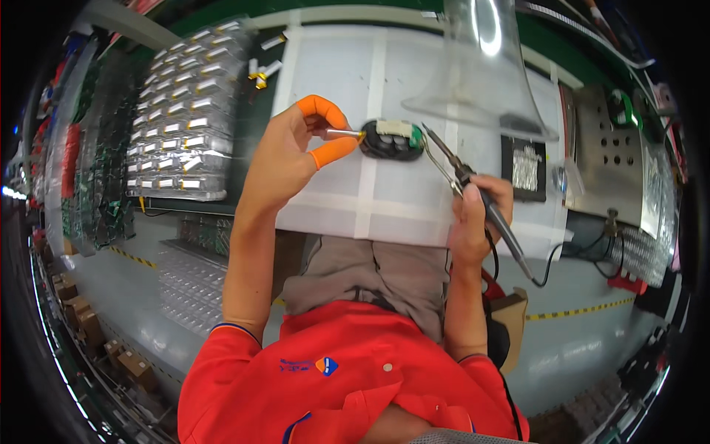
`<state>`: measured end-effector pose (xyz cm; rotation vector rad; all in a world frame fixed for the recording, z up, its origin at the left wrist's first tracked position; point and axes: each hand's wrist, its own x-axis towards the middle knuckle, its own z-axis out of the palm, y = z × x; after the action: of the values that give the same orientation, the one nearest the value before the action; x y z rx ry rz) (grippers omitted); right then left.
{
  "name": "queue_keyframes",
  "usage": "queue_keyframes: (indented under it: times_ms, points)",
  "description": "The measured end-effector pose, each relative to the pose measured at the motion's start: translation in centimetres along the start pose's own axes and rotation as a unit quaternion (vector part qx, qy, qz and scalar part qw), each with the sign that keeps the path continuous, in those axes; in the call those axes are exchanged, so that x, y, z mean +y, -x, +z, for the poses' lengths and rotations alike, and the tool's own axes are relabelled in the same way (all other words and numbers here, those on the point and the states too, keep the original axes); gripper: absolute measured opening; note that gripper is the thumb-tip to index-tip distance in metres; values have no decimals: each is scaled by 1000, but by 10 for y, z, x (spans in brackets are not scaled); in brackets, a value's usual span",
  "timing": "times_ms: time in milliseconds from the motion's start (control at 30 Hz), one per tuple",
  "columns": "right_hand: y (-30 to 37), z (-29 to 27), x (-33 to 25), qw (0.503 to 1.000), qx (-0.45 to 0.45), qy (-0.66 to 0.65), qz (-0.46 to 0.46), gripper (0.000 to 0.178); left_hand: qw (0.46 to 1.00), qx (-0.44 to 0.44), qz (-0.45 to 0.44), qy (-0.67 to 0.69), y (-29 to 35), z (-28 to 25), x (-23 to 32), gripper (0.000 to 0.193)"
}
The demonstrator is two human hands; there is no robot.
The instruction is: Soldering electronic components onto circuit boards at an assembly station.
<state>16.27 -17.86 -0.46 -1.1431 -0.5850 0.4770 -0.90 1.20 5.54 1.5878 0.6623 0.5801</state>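
Observation:
Orange finger cots cover the thumb and index finger of my left hand (290,152). Between those fingers is a small silver battery cell (339,134), its yellow end at the left side of a black oval holder (390,153). A pale strip lies across the holder's top, and a green piece (416,138) shows at its right end. My right hand (477,218) is closed around a soldering iron (504,228) with a grey handle. The iron's tip is by the holder's right end; whether it touches is too small to tell. A thin curved metal tube runs alongside the iron.
Stacked clear trays (181,111) of silver cells stand at the left, with several loose cells (260,74) beside them. A clear funnel-shaped hood (484,81) overhangs the white work surface (318,74). At the right are a black tray (525,169) and a perforated metal box (606,155).

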Motion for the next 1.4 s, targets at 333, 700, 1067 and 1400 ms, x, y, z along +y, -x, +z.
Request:
queue_keyframes:
  times_ms: [333,700,1067,1400]
  points:
    - [-4,6,5,982,-148,111,-29,50,968,-29,-80,238,25,53,-13,25]
    - [-5,2,5,978,-172,118,-34,51,1000,-19,1,21,30,69,-20,24]
    - [-4,4,7,988,-134,75,-33,49,991,-95,-67,-65,33,62,-8,23]
    - [-5,5,7,989,-123,73,-34,47,995,-28,-92,-19,35,81,-15,11]
